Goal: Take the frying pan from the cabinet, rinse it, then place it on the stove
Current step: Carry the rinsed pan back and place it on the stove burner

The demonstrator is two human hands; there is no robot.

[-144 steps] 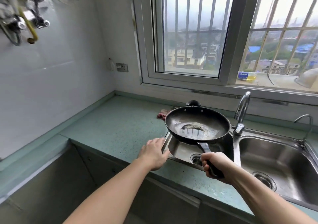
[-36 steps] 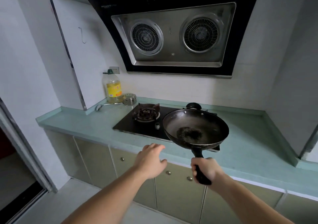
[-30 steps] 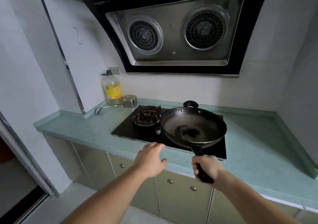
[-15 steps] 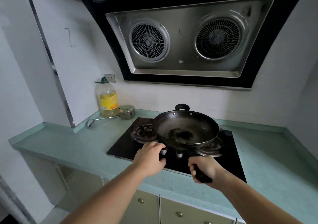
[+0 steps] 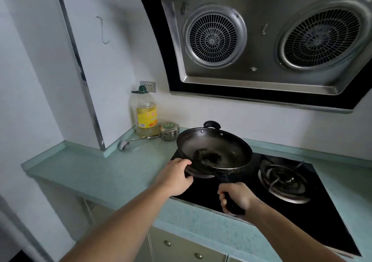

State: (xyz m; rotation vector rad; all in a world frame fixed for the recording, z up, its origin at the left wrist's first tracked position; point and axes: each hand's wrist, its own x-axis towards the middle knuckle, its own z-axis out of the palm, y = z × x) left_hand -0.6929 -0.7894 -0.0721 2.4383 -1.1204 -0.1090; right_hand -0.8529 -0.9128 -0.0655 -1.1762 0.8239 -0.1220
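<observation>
Head view. Frying pan (image 5: 215,151) at frame centre, over the left half of the stove (image 5: 314,221). Seated or a hair above the supports: cannot tell, burner beneath hidden by the pan body. Bowl tipped slightly toward the camera, dark residue patch inside.

Long axis: handle (image 5: 223,179) running from the near rim down-right into the right hand (image 5: 237,198); small loop grip at the far rim, toward frame top.

Right hand, lower centre-right: fingers wrapped tight round the handle end.

Left hand (image 5: 175,176), just left of the pan: fingers curled against its lower-left wall, thumb near the rim. Gripping or only steadying: cannot tell.

Key relation: pan body up-left of the right-hand fingers, left hand nearer the bowl, right hand probably carrying the weight.

Right burner (image 5: 283,181) bare, to the right, apart from the pan.

Likely next: lower straight down, centre on the hidden burner, level, release. Risk: off-centre seat, rocking on the supports.

Oil bottle (image 5: 146,115) and tin (image 5: 169,131) up-left on the counter (image 5: 96,171), near the pan's far-left rim, not touching.
</observation>
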